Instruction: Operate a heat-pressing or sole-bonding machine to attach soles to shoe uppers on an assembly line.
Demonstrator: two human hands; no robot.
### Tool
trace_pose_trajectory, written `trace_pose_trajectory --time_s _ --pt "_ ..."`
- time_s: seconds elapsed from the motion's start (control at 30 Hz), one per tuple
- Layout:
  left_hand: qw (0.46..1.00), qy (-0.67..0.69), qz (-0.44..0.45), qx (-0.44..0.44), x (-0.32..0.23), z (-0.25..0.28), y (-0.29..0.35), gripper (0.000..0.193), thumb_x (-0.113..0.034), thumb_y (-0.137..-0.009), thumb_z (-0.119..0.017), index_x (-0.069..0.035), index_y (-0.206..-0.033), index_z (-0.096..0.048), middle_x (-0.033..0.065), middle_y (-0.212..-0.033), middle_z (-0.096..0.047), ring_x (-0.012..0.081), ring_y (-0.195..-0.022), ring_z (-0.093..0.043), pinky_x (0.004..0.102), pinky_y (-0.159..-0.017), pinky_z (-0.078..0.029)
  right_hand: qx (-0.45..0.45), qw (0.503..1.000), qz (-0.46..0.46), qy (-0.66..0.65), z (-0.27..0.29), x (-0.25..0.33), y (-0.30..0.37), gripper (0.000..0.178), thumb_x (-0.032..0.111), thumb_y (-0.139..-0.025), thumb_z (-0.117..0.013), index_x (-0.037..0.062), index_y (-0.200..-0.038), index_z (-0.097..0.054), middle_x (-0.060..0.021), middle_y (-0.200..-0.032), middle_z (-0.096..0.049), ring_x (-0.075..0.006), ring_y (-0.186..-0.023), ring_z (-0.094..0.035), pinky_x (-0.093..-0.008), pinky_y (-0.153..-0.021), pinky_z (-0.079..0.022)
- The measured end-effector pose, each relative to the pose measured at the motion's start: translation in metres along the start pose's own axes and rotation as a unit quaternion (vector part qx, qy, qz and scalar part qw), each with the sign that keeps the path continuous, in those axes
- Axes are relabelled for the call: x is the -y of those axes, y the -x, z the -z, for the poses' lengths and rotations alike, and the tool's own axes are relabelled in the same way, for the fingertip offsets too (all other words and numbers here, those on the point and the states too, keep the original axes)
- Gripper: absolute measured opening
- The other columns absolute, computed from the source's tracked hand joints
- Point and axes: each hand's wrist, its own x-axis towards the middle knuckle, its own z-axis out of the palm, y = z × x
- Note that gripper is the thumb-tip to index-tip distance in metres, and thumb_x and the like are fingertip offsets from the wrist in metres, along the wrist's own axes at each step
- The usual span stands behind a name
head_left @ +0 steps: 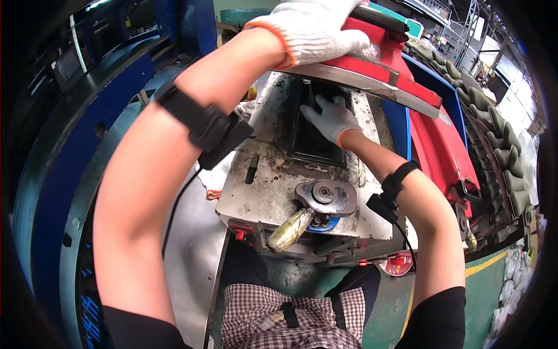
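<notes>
Running lengthwise near to far lies the black panel (314,142).

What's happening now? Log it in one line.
left hand: on red machine part | right hand: at black plate | nearby: wrapped lever handle

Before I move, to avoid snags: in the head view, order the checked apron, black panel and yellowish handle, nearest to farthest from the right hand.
1. Black panel: beneath the right hand.
2. Yellowish handle: toward lower left.
3. Checked apron: bottom edge.
</notes>
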Motion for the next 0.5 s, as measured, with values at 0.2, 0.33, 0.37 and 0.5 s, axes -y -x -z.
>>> trace_pose_trajectory --time_s 0.2,0.33,0.37,0.5 --pt "0.994 -0.097 -0.043 -0.001 0.004 -0.008 -0.024 0.035 -0.032 -0.090 -0.062 -0.007 -0.113 -0.071 0.0248 -0.108 -0.070 0.0415 -0.104 -0.067 0.0488 -0.090 -0.054 0.005 1.000 0.016 -0.008 0.026 -0.005 0.034 0.082 0.073 -0.094 -0.048 0.0161 -0.154 -0.048 -0.0326 -0.153 -0.041 -0.0485 -0.133 -0.054 -0.0512 -0.112 -0.044" --pt "0.950 -0.222 -0.133 0.175 0.008 -0.013 -0.018 0.028 -0.025 -0.089 -0.063 -0.009 -0.111 -0.069 0.0193 -0.110 -0.069 0.0351 -0.104 -0.068 0.0460 -0.088 -0.056 -0.128 0.960 0.190 -0.163 0.048 -0.007 0.122 0.039 0.035 -0.097 -0.066 0.0058 -0.121 -0.072 -0.0184 -0.123 -0.068 -0.0387 -0.112 -0.065 -0.0456 -0.100 -0.051" --pt "0.971 -0.123 -0.017 0.204 -0.005 -0.016 -0.014 0.033 -0.032 -0.094 -0.063 -0.009 -0.118 -0.070 0.0173 -0.109 -0.071 0.0284 -0.102 -0.069 0.0391 -0.089 -0.055 -0.174 0.937 0.239 -0.188 0.058 -0.014 0.155 0.024 0.019 -0.093 -0.071 0.0038 -0.111 -0.072 -0.0152 -0.105 -0.072 -0.0368 -0.099 -0.068 -0.0431 -0.090 -0.054" --pt "0.973 -0.016 0.005 0.232 -0.010 -0.047 0.017 0.040 -0.044 -0.097 -0.053 -0.012 -0.114 -0.071 0.0168 -0.104 -0.073 0.0369 -0.099 -0.069 0.0439 -0.091 -0.052 -0.085 0.862 0.399 -0.302 0.025 -0.028 0.255 0.020 0.005 -0.083 -0.069 0.0037 -0.103 -0.072 -0.0094 -0.085 -0.071 -0.0279 -0.078 -0.068 -0.0412 -0.075 -0.054"
